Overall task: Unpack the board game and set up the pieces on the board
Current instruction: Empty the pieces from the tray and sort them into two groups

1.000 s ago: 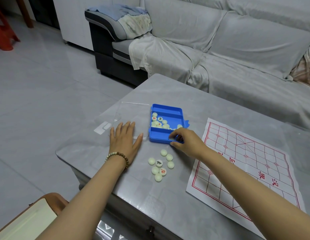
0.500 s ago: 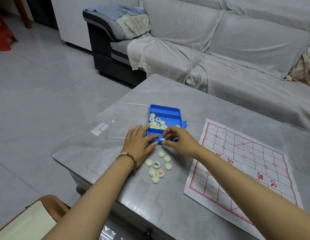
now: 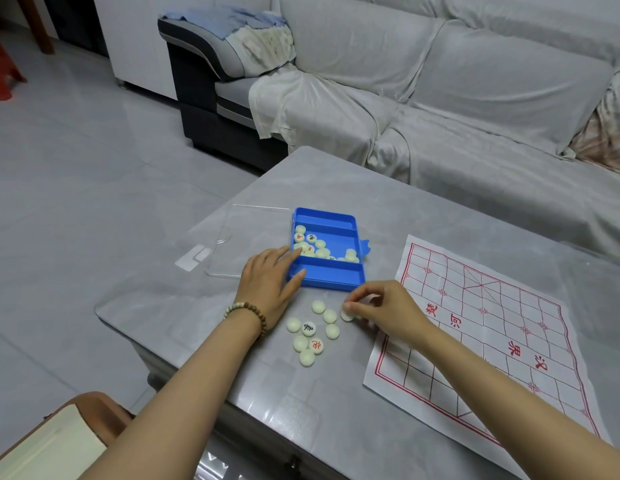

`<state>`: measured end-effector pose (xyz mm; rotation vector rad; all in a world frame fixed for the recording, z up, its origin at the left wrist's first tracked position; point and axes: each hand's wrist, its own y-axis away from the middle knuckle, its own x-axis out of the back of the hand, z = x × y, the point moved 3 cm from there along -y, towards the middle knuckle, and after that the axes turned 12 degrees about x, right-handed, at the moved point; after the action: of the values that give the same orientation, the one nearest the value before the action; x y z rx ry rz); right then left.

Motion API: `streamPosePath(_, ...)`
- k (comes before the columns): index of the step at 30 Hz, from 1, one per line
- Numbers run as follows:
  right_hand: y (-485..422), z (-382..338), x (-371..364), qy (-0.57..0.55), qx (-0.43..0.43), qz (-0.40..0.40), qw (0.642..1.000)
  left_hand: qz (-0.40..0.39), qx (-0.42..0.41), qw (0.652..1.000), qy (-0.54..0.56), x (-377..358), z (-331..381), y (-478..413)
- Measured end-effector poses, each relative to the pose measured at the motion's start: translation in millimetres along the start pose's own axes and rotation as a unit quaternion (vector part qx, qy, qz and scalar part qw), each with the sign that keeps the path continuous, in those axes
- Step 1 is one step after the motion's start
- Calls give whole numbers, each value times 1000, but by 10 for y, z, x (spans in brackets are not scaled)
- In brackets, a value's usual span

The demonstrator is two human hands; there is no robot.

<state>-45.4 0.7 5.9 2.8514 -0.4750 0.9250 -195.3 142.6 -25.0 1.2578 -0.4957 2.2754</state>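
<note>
Head view: nearest on the grey desk (image 3: 232, 393) lies a loose cluster of cream pieces (image 3: 310, 332), two face up showing a black and a red character. Just right of them the right hand (image 3: 381, 311) pinches one piece (image 3: 347, 315) between fingertips at the desk surface, beside the paper board (image 3: 492, 327). The left hand (image 3: 270, 282) rests open, fingers touching the blue tray (image 3: 327, 275), which holds more pieces. A clear lid (image 3: 239, 244) lies left of the tray. Beyond stands a covered sofa (image 3: 440, 98).
</note>
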Motion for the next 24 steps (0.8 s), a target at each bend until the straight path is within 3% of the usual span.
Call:
streamPosePath(4,-362,-111,147,63,81,104,989,37,48,998,11,3,-106,-14)
streamPosePath(6,-655,-157,123,171,102,79,977,35,62,997,16,-3,-120,-18)
streamPosePath(10,-1041,-64,-99,371,61,-31,926,41,65,997,-2,-21,-103,-21)
streamPosePath(15,-1116,-46,-283,377,108,-21,920,49,68,996,-29,-48,-94,-24)
streamPosePath(24,-1196,-36,-240,317,130,-2,939,53,72,996,-30,-63,-95,-19)
